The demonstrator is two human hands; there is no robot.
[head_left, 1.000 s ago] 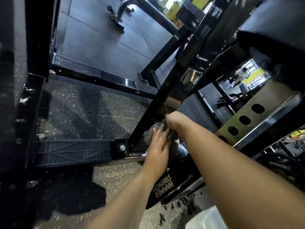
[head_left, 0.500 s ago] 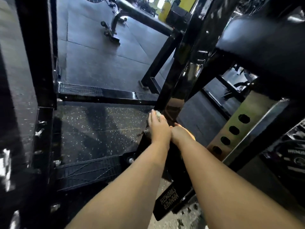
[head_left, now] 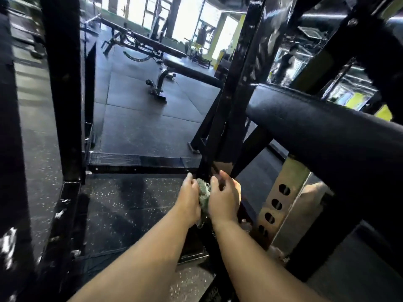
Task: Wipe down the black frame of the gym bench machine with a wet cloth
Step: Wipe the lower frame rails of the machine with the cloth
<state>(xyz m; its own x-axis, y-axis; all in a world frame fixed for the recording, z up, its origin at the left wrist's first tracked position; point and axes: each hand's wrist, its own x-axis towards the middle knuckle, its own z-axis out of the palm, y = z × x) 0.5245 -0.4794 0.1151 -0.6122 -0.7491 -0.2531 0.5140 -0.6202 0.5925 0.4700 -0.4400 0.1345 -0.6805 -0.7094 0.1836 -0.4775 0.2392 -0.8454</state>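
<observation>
A slanted black frame bar of the bench machine rises from the floor in the middle of the view. A crumpled grey wet cloth is wrapped against this bar low down. My left hand grips the cloth from the left side. My right hand holds it from the right, fingers curled toward the bar. The bar's lower part is hidden behind both hands. A black padded bench pad sits just right of the bar.
A black upright post and a low cross bar frame the speckled rubber floor on the left. A metal plate with holes stands to the right. Another bench stands farther back.
Both hands with the cloth have slid up the slanted bar from its base. The view has lifted, showing more of the gym behind.
</observation>
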